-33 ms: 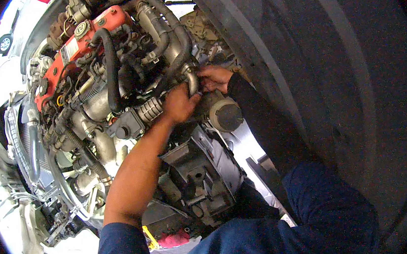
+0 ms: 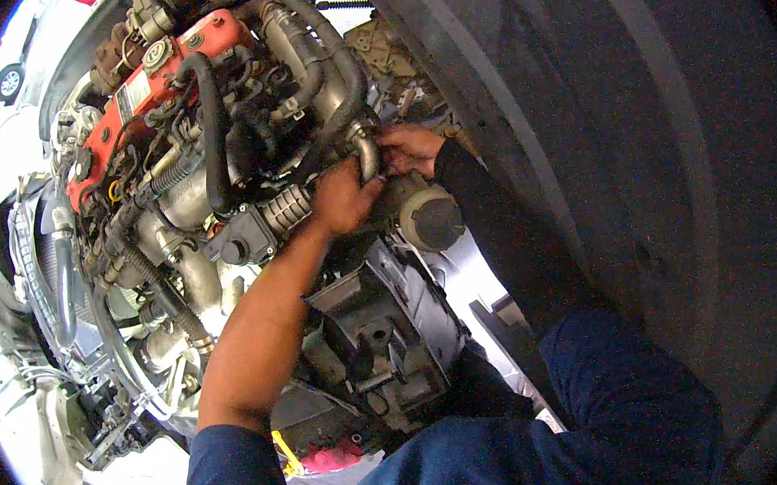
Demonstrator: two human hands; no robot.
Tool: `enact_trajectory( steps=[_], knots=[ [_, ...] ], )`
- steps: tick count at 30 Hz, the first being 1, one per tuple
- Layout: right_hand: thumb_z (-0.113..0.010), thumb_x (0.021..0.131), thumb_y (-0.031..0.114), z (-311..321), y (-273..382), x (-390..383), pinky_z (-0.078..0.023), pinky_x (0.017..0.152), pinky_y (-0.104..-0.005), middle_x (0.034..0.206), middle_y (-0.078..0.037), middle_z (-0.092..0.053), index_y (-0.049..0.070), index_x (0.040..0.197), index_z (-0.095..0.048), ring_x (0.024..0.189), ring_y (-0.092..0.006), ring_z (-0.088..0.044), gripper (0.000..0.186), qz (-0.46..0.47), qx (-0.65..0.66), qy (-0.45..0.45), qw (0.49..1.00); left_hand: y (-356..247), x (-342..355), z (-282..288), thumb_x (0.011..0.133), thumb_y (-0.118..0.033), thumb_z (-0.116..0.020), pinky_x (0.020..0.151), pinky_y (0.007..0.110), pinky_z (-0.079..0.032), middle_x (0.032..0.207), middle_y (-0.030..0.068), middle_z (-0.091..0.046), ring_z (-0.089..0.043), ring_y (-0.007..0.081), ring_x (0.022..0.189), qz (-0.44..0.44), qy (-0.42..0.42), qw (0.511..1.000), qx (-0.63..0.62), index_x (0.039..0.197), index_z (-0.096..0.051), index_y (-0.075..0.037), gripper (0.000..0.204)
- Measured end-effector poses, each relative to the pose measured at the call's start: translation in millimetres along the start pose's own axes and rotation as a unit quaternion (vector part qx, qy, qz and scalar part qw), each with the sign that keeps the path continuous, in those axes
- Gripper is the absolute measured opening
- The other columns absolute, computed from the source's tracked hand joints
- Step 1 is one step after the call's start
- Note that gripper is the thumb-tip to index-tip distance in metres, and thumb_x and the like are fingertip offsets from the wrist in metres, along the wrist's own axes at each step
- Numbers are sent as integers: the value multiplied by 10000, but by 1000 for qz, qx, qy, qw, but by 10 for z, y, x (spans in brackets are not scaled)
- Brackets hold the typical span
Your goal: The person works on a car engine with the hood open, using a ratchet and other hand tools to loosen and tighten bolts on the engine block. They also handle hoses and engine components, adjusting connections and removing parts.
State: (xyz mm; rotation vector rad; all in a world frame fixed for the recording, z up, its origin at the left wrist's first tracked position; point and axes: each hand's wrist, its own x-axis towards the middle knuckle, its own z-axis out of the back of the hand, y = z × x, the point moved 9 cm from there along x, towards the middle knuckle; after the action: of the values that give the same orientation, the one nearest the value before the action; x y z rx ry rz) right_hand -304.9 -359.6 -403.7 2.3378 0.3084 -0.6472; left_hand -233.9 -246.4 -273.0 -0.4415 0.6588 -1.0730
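Note:
My left hand (image 2: 344,200) reaches in beside a bent metal pipe (image 2: 368,157) at the engine's near right end. Its thumb points toward the pipe's lower end, and the fingers curl out of sight. Across the pipe, my right hand (image 2: 410,151) has its fingers bent in close to the same lower end. Whatever the fingertips pinch is hidden. A round reservoir with a dark cap (image 2: 434,221) sits just below my right hand. Left of my left wrist is a black boxy part (image 2: 244,241) with a ribbed light collar (image 2: 288,211).
The engine's red cover (image 2: 138,96) and thick black hoses (image 2: 347,69) lie beyond my hands. A large dark panel (image 2: 603,125) rises close along my right arm. Below my forearms is a black bracketed housing (image 2: 379,314); pink cloth (image 2: 332,457) lies near my body.

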Motion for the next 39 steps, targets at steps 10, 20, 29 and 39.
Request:
enact_trajectory(
  steps=[10, 20, 29, 39],
  knots=[
    [-603, 1049, 255, -69, 182, -180, -608, 712, -313, 987, -54, -721, 87, 1142, -677, 838, -175, -709, 207, -23, -61, -46, 997, -76, 57, 59, 932, -455, -682, 979, 546, -511, 1191, 288, -673, -641, 483, 1126, 19, 10, 999, 33, 1254, -598, 37, 594],
    [-616, 1046, 284, 52, 96, -181, -619, 779, -385, 1050, -66, -743, 92, 1210, -682, 906, -213, -718, 262, -42, -24, -76, 996, -85, 77, -5, 939, -525, -676, 923, 556, -547, 1200, 279, -685, -673, 456, 1100, 79, 43, 995, 37, 1279, -600, 29, 655],
    [-620, 1042, 265, 82, 160, -281, -592, 895, -359, 1164, -50, -704, 117, 1322, -617, 1024, -201, -691, 316, -44, -104, -88, 990, -51, 140, -113, 888, -462, -737, 887, 567, -540, 1092, 285, -688, -681, 466, 1026, 45, -25, 999, 15, 1186, -620, 46, 600],
    [-596, 1044, 220, -112, 293, -324, -624, 836, -399, 1178, -49, -718, 117, 1292, -627, 1016, -205, -709, 270, -21, -82, -121, 989, -9, 168, -143, 842, -493, -774, 817, 569, -555, 959, 271, -715, -703, 461, 896, 58, -53, 997, 25, 1056, -661, 37, 583]
  ],
)
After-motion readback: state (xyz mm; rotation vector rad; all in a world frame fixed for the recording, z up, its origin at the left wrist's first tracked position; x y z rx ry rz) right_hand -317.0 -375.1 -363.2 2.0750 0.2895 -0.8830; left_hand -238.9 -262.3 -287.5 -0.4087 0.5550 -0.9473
